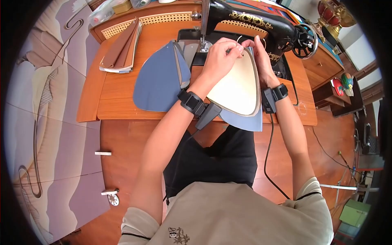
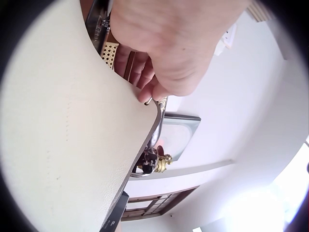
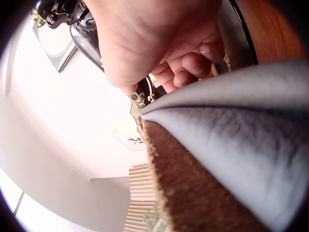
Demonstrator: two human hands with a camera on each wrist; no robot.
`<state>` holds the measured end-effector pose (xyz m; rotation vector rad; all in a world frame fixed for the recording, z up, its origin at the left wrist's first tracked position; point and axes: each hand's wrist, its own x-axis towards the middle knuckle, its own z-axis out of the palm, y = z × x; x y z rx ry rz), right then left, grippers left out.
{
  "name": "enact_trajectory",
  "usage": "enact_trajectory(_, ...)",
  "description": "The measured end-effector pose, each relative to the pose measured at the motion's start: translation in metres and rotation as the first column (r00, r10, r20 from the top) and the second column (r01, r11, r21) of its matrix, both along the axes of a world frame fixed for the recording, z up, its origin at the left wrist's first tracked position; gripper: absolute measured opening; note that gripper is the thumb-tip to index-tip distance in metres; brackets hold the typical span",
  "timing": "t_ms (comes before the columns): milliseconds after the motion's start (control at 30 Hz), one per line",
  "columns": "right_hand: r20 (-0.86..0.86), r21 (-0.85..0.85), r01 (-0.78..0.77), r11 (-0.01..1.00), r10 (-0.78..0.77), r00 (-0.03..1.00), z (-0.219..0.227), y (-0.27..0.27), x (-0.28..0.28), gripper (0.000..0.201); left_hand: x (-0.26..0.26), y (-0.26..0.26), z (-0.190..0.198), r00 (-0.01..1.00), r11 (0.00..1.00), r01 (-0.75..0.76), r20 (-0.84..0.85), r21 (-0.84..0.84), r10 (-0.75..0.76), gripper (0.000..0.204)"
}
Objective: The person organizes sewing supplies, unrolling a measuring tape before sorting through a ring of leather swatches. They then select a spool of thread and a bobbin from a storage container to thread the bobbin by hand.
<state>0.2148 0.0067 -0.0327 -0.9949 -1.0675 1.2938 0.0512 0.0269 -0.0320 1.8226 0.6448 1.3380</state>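
Left hand pinching the top of the cream panel, right hand at its far edge; right grip can't be told.
Both forearms reach forward over the table (image 1: pixel 118 98), hands close together in front of the black sewing machine (image 1: pixel 249 18). Left hand (image 1: pixel 222 59): thumb and finger closed on the panel's narrow tip, small shiny bit at the fingertips, too small to identify; thin pale strand (image 1: pixel 239 39) curves up just beside. Right hand (image 1: pixel 262 59): upright along the right edge, some fingers bent in right wrist view, contact unclear. Cream panel (image 1: pixel 234 87): rounded triangle, smooth pale face, tilted at the table's front edge, above the lap. Brown fuzzy layer (image 3: pixel 188 179) and folded grey-blue cloth (image 3: pixel 241 130) show on the right wrist side.
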Motion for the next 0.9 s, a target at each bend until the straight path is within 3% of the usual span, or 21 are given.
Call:
enact_trajectory(133, -0.019, 0.019, -0.067, 0.998, 0.067, 0.998, 0.006, -0.002, -0.004, 0.047, -0.002, -0.003, 0.005, 1.0, 0.999, 0.003, -0.02, -0.034, -0.003, 0.026)
enact_trajectory(233, -0.099, 0.007, -0.191, 0.982, 0.19, 0.977, 0.007, -0.01, -0.007, 0.048, -0.002, -0.002, -0.003, 0.999, 0.998, -0.042, -0.023, 0.05, 0.043, 0.025)
enact_trajectory(300, -0.227, -0.057, -0.253, 0.966, 0.234, 0.945, 0.014, -0.016, -0.009, 0.053, -0.001, 0.005, -0.004, 0.983, 0.957, -0.135, -0.084, 0.256, 0.161, 0.024)
enact_trajectory(333, -0.194, -0.145, -0.118, 0.982, 0.088, 0.977, 0.012, -0.017, -0.014, 0.057, -0.001, 0.006, -0.005, 0.982, 0.934, -0.144, -0.068, 0.327, 0.175, 0.023)
enact_trajectory(500, -0.245, -0.065, -0.276, 0.959, 0.253, 0.936, 0.008, -0.021, -0.015, 0.06, 0.0, -0.002, 0.0, 0.997, 0.985, -0.065, -0.025, 0.161, 0.07, 0.021)
enact_trajectory(633, -0.164, 0.051, -0.129, 0.99, 0.135, 0.977, 0.016, -0.027, -0.025, 0.052, 0.002, -0.002, 0.004, 0.995, 0.973, -0.094, 0.002, 0.211, 0.096, 0.02)
enact_trajectory(700, 0.016, 0.153, -0.271, 0.95, 0.271, 0.962, 0.016, -0.02, -0.02, 0.041, -0.001, -0.005, 0.006, 0.994, 0.971, -0.104, -0.009, 0.216, 0.109, 0.02)
enact_trajectory(733, -0.015, 0.128, -0.268, 0.955, 0.272, 0.962, 0.015, -0.02, -0.018, 0.03, -0.001, -0.006, 0.006, 0.993, 0.961, -0.114, 0.001, 0.251, 0.117, 0.019)
enact_trajectory(900, -0.027, 0.121, -0.292, 0.949, 0.298, 0.954, 0.016, -0.015, -0.013, 0.026, -0.001, -0.008, 0.008, 0.997, 0.96, -0.078, 0.002, 0.269, 0.081, 0.018)
